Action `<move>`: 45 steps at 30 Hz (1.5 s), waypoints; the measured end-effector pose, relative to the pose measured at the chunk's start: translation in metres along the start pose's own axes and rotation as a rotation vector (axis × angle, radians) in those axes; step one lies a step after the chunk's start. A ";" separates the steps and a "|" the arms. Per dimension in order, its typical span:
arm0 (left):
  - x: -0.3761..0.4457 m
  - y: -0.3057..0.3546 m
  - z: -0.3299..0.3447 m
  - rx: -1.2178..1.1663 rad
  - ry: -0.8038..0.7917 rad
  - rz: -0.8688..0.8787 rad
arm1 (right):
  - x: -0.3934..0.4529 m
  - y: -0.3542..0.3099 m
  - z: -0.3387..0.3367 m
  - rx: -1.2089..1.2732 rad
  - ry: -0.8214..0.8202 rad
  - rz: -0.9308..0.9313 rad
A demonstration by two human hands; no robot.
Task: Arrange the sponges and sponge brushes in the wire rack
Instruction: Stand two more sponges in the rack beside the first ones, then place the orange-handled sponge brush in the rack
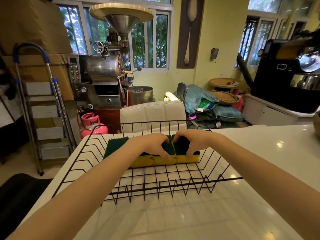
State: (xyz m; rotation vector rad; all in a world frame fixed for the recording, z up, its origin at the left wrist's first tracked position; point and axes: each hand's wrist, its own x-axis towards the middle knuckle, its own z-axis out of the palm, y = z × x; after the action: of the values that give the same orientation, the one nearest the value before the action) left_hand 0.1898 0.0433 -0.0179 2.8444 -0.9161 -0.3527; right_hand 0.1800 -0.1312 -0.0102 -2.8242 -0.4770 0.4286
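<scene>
A black wire rack (90,144) stands on the white counter in front of me. At its far side lie yellow sponges with dark green scouring tops, side by side in a row. My left hand (154,144) grips the middle sponge (161,161), thumb on its yellow front and fingers over the green top. My right hand (188,141) grips the right sponge (194,159) the same way. A third sponge (115,146) lies at the left, partly hidden behind my left forearm. No sponge brushes are in view.
The white counter (259,153) reaches to the right and toward me. A white padded chair back (152,113) stands just behind the rack. A pink gas cylinder (93,125), a metal step ladder (43,101) and a coffee roaster (103,70) stand beyond the counter's left edge.
</scene>
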 end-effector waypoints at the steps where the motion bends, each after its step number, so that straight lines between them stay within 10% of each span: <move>1: -0.002 0.002 -0.002 0.027 -0.034 -0.012 | -0.002 -0.003 0.000 -0.055 0.024 -0.010; 5: -0.017 0.011 -0.003 0.067 -0.056 0.001 | -0.008 -0.014 0.009 -0.301 0.084 0.001; 26: -0.150 0.116 0.023 -0.158 0.049 0.319 | -0.218 -0.027 0.047 0.280 0.352 -0.067; 45: -0.156 0.140 0.077 -0.029 -0.155 0.321 | -0.283 -0.003 0.110 0.066 0.033 0.141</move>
State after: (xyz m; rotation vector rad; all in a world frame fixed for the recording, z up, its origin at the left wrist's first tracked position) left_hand -0.0314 0.0178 -0.0366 2.6103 -1.3592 -0.5448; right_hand -0.1123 -0.2073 -0.0425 -2.8056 -0.2528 0.4162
